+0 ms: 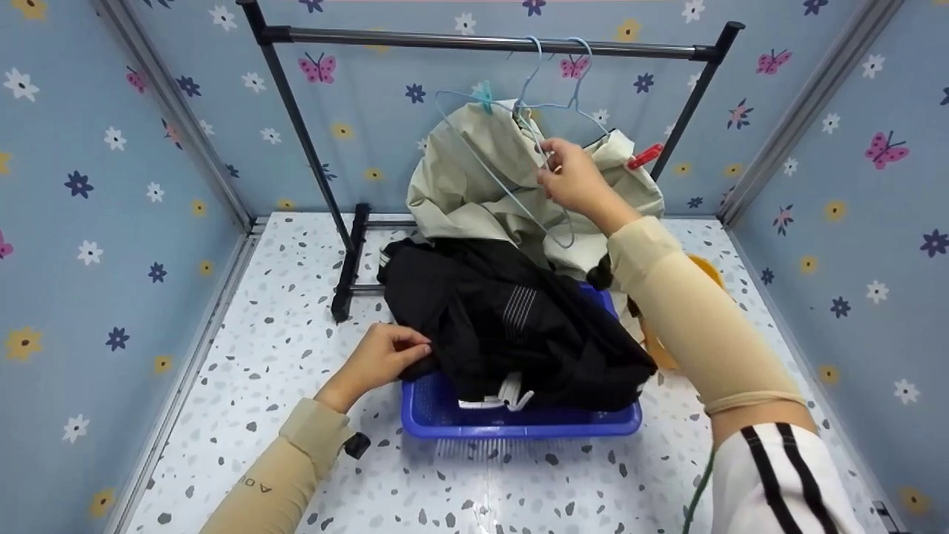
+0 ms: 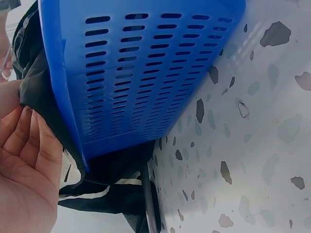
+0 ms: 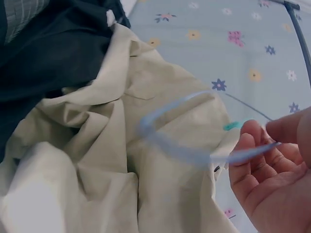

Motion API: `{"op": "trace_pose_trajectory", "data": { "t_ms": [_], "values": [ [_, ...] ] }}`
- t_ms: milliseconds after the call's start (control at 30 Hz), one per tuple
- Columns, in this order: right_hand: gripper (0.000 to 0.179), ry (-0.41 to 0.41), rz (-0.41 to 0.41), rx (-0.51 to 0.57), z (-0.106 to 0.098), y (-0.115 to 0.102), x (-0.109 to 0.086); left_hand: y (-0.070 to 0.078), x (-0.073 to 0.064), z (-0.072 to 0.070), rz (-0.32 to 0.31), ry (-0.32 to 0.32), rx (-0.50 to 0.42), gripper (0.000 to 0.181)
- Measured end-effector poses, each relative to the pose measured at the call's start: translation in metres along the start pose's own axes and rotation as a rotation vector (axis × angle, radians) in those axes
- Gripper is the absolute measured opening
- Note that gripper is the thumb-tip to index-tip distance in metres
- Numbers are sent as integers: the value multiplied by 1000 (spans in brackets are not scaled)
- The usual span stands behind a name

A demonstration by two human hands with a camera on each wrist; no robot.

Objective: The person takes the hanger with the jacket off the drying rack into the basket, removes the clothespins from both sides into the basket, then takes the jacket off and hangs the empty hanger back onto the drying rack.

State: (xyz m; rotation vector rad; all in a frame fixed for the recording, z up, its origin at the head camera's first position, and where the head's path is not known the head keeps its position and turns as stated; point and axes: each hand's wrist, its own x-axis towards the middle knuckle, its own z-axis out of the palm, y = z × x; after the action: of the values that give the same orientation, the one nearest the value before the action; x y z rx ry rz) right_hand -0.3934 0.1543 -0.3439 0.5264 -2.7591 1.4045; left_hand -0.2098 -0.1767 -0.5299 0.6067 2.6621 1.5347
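My right hand (image 1: 574,178) pinches a light blue hanger (image 3: 184,154) by its wire, below the rail and in front of a beige garment (image 1: 456,174). The hanger tilts, one end hanging low over the cloth. At the left side of a blue basket (image 1: 519,431), my left hand (image 1: 374,365) pinches the edge of a black garment (image 1: 474,311) between thumb and fingers. This garment has thin white lines and a white drawstring (image 1: 511,389). It lies heaped over the basket, hiding most of the inside.
A dark metal clothes rack (image 1: 408,39) stands behind the basket. The beige garment hangs from it with a teal clip (image 1: 484,96) and a red clip (image 1: 646,156). An orange-yellow item (image 1: 708,271) lies partly hidden behind my right forearm. Flower-patterned walls (image 1: 67,245) enclose both sides.
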Motion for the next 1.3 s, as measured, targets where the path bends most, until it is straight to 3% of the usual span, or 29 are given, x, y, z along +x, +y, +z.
{"op": "trace_pose_trajectory", "data": {
  "t_ms": [167, 300, 900, 1300],
  "values": [
    [50, -12, -85, -156, 1, 3, -21, 0, 1, 2, -13, 0, 1, 7],
    [53, -6, -149, -242, 5, -1, -28, 0, 1, 3, -7, 2, 0, 6],
    [54, -87, -175, -250, 59, -41, 4, -1, -2, 2, 20, 16, -17, 6],
    [55, -143, -160, -233, 87, -64, 21, 1, -1, 2, 3, 7, -10, 7]
  ]
}}
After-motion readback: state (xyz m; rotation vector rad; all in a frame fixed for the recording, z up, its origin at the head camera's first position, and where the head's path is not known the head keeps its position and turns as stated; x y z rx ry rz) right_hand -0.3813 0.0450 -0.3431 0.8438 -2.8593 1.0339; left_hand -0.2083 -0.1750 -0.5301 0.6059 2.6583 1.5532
